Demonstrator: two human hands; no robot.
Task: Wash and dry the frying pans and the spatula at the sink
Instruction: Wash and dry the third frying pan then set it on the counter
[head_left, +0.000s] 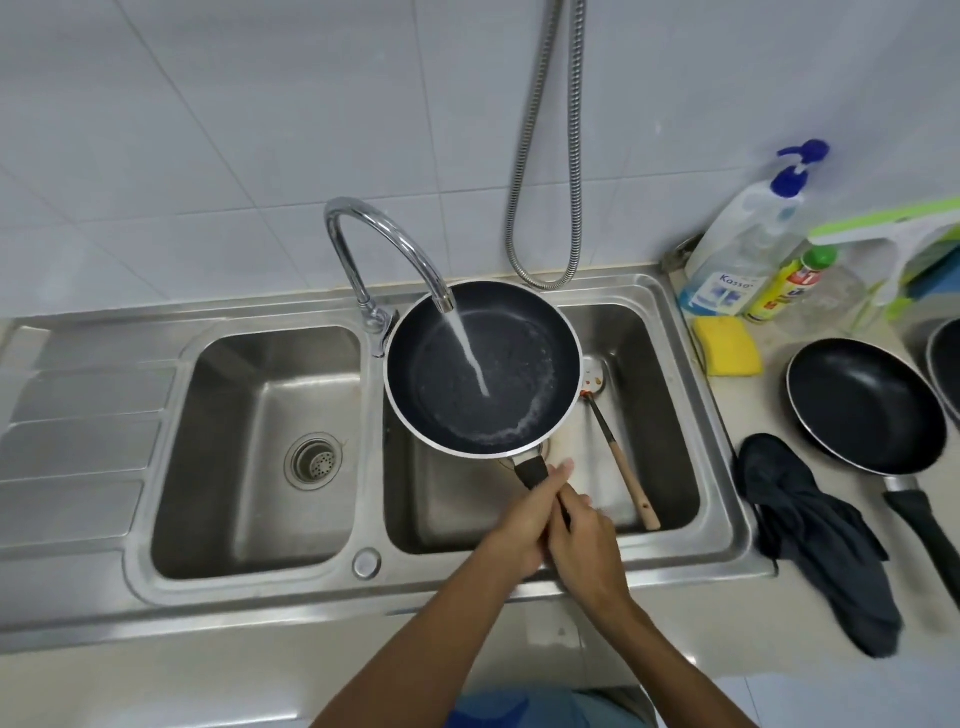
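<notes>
A black frying pan (524, 358) with a pale rim is held over the right sink basin (660, 364), under the running faucet (384, 244); water pools inside it. My left hand (522, 519) and my right hand (584, 535) both grip its black handle, the left nearer the pan. A spatula (621, 457) with a wooden handle and a soiled metal blade lies in the right basin, partly hidden behind the pan. A second black frying pan (865, 408) rests on the counter to the right. The edge of a third pan (948, 364) shows at the far right.
The left basin (249, 395) has a drain strainer. A dark cloth (815, 535) hangs over the counter edge beside the sink. A yellow sponge (727, 345), a pump soap bottle (737, 249), a yellow detergent bottle (784, 286) and a green-white squeegee (904, 234) crowd the back right corner. A metal hose (545, 156) hangs on the wall.
</notes>
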